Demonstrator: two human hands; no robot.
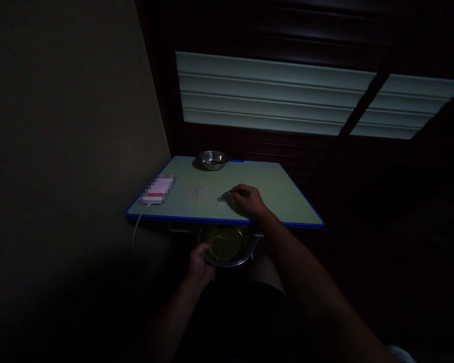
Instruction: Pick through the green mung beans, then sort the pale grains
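Note:
My left hand [199, 261] grips the rim of a steel bowl [245, 250] full of small green grains, held just below the near edge of a small table [283, 194]. My right hand [248, 199] rests on the tabletop with its fingers closed around a metal spoon [226, 195], whose bowl points left. A few dark grains lie beside the spoon tip. A small pale heap of grains [197, 193] sits on the table left of the spoon.
An empty steel bowl [212, 160] stands at the table's far edge. A phone-like device [158, 189] with a white cable lies at the left corner. A wall stands to the left, dark louvred shutters behind. The room is dim.

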